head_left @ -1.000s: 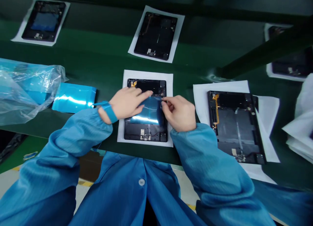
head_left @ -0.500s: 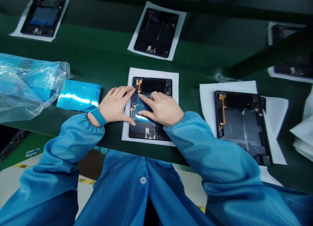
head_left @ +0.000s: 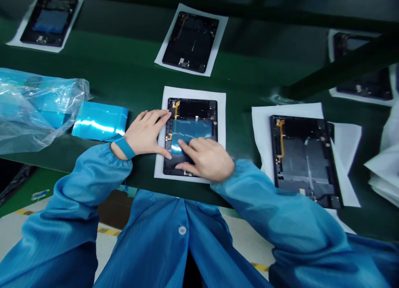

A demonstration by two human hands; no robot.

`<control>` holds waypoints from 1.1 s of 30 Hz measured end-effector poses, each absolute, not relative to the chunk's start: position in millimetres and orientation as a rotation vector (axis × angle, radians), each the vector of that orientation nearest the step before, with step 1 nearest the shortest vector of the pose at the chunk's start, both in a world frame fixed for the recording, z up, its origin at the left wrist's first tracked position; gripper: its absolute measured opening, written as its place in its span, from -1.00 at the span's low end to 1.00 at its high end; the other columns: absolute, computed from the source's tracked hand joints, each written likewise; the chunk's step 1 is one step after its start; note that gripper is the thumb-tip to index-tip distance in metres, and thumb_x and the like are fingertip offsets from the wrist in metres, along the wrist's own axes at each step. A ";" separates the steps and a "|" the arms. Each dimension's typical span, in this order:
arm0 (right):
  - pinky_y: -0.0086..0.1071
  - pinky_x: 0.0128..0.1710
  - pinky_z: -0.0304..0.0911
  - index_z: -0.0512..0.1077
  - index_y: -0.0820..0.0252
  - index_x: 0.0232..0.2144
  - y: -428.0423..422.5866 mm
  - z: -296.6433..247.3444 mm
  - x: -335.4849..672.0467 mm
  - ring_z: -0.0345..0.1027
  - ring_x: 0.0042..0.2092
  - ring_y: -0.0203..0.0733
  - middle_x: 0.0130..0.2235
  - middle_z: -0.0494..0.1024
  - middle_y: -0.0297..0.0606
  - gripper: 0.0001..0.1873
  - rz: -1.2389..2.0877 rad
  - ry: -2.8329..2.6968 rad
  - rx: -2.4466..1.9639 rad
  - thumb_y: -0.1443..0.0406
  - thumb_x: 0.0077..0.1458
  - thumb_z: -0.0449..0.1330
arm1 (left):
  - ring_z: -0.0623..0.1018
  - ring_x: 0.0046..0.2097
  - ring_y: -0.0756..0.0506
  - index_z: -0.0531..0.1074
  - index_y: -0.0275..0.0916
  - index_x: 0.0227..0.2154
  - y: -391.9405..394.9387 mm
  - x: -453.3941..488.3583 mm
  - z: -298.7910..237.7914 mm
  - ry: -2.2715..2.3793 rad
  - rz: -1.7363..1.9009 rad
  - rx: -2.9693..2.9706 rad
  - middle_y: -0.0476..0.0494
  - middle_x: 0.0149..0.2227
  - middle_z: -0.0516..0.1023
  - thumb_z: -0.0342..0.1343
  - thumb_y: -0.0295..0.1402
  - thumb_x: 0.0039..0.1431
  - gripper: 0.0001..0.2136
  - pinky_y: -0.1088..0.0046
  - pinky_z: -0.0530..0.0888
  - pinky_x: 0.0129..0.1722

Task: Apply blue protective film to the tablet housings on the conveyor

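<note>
An open black tablet housing [head_left: 193, 109] lies on a white paper sheet [head_left: 221, 113] at the near edge of the green bench. A blue film sheet [head_left: 195, 130] is laid across its middle. My left hand [head_left: 146, 134] rests flat beside the housing's left edge, fingers stretched out, thumb against the lower frame. My right hand [head_left: 205, 159] lies on the lower part of the film, index finger pointing left and pressing it down, the other fingers curled. Both arms wear blue sleeves.
A stack of blue film sheets [head_left: 99, 121] sits left of my left hand, next to a crumpled clear plastic bag [head_left: 34, 109]. Another open housing [head_left: 304, 159] on paper lies to the right. More housings [head_left: 190, 38] on paper lie farther back. A dark bar [head_left: 339, 65] crosses upper right.
A second ago both hands held the film over the housing. Since then the left hand has moved to the housing's left edge, and the right hand has slid down the film toward me.
</note>
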State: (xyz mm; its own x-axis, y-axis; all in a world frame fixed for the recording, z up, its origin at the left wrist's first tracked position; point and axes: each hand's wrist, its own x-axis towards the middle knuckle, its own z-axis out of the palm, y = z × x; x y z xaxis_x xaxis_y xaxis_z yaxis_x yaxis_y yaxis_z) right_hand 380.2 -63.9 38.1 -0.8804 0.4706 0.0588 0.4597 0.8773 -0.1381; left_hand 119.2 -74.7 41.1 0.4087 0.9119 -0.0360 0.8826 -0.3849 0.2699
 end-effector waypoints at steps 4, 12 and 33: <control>-0.21 -0.25 0.08 0.50 0.33 0.16 -75.6 40.4 388.1 0.28 -0.23 -0.05 -0.23 0.55 -0.05 -0.20 0.255 -2.931 -0.534 -0.20 0.33 -0.08 | 0.24 0.38 -0.49 0.07 -0.36 0.42 -74.5 117.0 39.5 1.567 0.161 2.431 -0.51 0.40 0.19 0.12 0.47 -0.08 0.19 -0.17 0.17 0.36; -0.17 -0.19 0.20 0.44 0.32 0.25 -18.1 32.2 424.7 0.28 -0.17 0.03 -0.12 0.50 0.04 -0.19 0.154 -2.823 -1.111 -0.18 0.32 -0.06 | 0.24 0.38 -0.51 0.04 -0.39 0.43 -73.6 116.3 45.5 1.571 0.108 2.441 -0.51 0.41 0.17 0.05 0.54 -0.16 0.28 -0.19 0.18 0.37; -0.06 -0.09 0.45 0.45 0.29 0.11 -41.1 26.5 430.5 0.45 -0.34 -0.11 -0.10 0.53 -0.05 -0.49 0.728 -2.126 -1.596 0.22 0.13 0.26 | 0.45 0.17 -0.37 0.44 -0.31 0.12 46.2 169.5 54.7 1.916 0.038 2.352 -0.39 0.12 0.48 0.08 -0.26 0.37 -0.65 0.10 0.41 0.10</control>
State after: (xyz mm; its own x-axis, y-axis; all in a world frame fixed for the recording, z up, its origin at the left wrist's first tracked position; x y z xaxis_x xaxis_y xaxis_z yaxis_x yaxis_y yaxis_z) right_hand 430.5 -41.1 26.5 -0.2805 0.9598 -0.0049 0.7612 0.2193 -0.6104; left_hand 169.5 46.2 54.7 0.2044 0.9777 -0.0490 0.9750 -0.1988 0.0994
